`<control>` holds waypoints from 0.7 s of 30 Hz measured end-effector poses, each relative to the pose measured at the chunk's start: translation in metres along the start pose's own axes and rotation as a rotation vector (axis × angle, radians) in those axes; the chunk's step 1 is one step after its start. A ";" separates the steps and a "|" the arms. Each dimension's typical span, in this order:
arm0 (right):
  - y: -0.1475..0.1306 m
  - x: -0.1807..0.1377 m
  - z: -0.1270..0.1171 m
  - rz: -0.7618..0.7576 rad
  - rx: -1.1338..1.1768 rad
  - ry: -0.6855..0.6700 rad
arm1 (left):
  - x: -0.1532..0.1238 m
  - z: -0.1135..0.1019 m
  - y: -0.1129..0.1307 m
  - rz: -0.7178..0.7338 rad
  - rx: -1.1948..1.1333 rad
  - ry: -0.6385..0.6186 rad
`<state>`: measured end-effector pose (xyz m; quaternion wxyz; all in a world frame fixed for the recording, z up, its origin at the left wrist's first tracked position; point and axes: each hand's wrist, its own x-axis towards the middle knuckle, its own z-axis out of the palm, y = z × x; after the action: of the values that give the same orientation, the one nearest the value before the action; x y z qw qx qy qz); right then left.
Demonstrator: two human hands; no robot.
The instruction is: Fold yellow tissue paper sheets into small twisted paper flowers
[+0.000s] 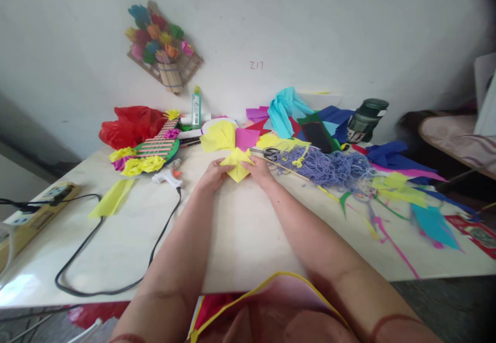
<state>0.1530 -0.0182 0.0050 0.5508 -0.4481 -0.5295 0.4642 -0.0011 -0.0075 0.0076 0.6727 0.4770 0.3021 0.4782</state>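
Observation:
Between my two hands is a folded piece of yellow paper, shaped like a diamond with creases across it. My left hand grips its left corner with the thumb on top. On the opposite corner, my right hand pinches it the same way. Just behind lie a loose yellow sheet and a pink piece of paper. Scissors and a thin wooden stick are beside my right hand. A white glue gun rests to the left of my left hand.
A stick craft with paper flowers lies at the left, near a red plastic bag. The glue gun's black cord loops toward a power strip. Tangled purple yarn, a phone and a dark jar occupy the right.

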 end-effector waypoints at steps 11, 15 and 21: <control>0.000 0.000 0.000 0.037 -0.018 -0.005 | 0.000 0.001 -0.001 -0.013 0.030 0.012; -0.004 -0.002 0.000 0.054 -0.029 -0.010 | -0.001 0.002 0.000 -0.021 0.059 0.026; -0.007 -0.005 -0.001 0.072 -0.045 -0.008 | -0.001 0.003 -0.001 -0.012 0.076 0.009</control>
<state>0.1538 -0.0241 0.0109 0.5216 -0.4772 -0.5255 0.4733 0.0015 -0.0095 0.0072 0.6556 0.4982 0.3257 0.4646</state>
